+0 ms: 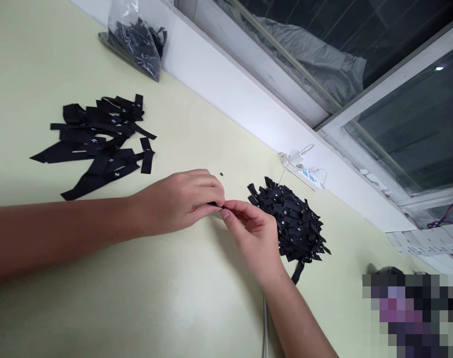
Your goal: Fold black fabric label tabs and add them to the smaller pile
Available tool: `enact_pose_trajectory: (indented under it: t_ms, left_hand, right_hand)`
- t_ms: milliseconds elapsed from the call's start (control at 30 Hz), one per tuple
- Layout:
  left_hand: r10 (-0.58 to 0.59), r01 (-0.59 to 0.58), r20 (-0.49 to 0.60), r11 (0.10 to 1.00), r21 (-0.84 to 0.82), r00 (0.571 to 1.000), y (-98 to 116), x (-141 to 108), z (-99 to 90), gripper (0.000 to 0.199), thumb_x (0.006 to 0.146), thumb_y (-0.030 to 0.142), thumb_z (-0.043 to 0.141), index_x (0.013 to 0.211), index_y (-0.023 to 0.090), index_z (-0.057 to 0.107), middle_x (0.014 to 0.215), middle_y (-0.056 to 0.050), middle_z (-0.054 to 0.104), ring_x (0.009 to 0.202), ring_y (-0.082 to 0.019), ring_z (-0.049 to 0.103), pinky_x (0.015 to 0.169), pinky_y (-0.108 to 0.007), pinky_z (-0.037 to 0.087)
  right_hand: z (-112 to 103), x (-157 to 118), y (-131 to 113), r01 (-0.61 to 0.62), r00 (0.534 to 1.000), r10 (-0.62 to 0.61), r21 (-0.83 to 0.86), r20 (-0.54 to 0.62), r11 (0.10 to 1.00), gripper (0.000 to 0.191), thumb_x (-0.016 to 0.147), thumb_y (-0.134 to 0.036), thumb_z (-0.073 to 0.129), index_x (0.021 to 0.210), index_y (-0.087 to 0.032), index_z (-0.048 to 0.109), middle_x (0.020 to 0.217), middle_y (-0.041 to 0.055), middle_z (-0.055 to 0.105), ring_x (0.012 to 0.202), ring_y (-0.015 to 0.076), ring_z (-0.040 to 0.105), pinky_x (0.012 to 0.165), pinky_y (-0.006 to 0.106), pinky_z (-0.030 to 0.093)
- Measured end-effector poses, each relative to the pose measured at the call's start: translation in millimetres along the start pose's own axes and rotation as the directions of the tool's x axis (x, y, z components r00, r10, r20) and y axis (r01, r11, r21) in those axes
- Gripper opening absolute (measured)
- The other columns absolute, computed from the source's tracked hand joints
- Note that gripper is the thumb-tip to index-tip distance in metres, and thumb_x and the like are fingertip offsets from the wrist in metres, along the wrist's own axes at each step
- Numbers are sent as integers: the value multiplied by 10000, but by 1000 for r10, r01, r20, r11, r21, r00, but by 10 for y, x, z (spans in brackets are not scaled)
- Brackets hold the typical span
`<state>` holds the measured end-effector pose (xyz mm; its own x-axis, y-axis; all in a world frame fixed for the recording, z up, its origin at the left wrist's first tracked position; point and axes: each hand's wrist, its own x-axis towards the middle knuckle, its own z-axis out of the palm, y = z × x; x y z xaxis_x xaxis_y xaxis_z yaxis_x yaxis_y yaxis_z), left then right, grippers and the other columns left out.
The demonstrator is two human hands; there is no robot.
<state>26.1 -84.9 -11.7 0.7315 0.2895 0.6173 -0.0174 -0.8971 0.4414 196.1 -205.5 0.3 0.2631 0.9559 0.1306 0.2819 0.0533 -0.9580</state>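
My left hand [179,201] and my right hand [254,236] meet over the middle of the table, fingertips pinched together. A sliver of a black fabric strip [213,203] shows between the fingers; most of it is hidden. Beyond my left forearm lies a loose spread of longer black fabric strips [107,161] with small white marks. Just past my right hand is a dense heap of short black fabric pieces [295,221], also marked in white. A tiny black scrap [221,174] rests a little beyond my fingertips.
A clear plastic bag [135,47] with black strips stands near the wall at the back left. A power strip [304,174] with white cables lies along the wall behind the heap. A grey cable [265,328] runs beside my right forearm. A blurred-out person [405,313] is at right.
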Motion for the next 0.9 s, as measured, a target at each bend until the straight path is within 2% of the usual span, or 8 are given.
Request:
enact_pose_trajectory:
  t_ms: [233,500,767,900]
  left_hand:
    - [28,-28,-3,999,47,1000,9,-3,9,161,984,131,524,945,179,673,957,-40,702,906,-160,628,823,-252,478]
    - [107,-103,-31,987,121,994,47,17,5,216,1008,107,460,930,158,655,959,-51,676,859,-144,615,789,-249,483]
    - [-47,46,-24,998,-38,999,10,-15,25,142,970,159,529,941,193,665,980,-26,684,907,-136,646,797,-226,483]
    - [-141,139,-23,987,-80,990,18,1,28,105,930,187,580,896,206,677,910,0,685,804,-118,635,732,-227,478]
  right_hand:
    - [12,14,-15,-108,994,110,151,-5,983,109,835,-266,783,940,-260,812,938,14,809,882,176,739,840,341,605]
    - [26,6,-38,-144,989,147,174,-8,974,130,818,-310,801,936,-256,810,910,18,803,865,185,734,833,361,607]
    - [18,-4,-6,-58,998,56,107,17,993,118,860,-268,760,971,-266,802,988,17,790,926,186,734,866,352,600]
    - [22,-4,-3,-16,1000,15,51,8,999,126,888,-268,735,998,-264,798,997,26,789,940,190,732,881,366,595]
